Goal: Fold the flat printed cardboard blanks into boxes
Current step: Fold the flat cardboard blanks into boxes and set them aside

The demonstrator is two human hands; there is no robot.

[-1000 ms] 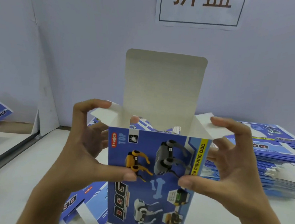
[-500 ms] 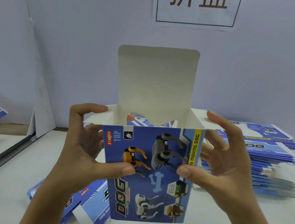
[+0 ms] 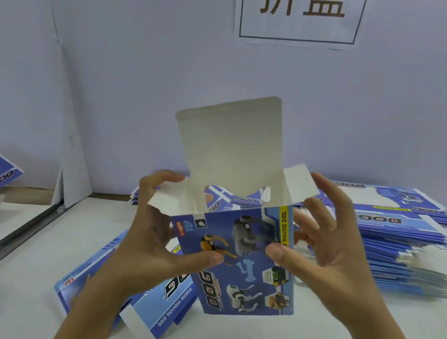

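Two hands, left (image 3: 156, 233) & right (image 3: 326, 247), grip one upright box (image 3: 241, 264); one flat blank (image 3: 127, 290) beside.

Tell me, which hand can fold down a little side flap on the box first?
Probably the left hand. Its forefinger curls over the top of the left side flap of the box, ready to press down. The right hand touches the right side flap only at its outer edge.
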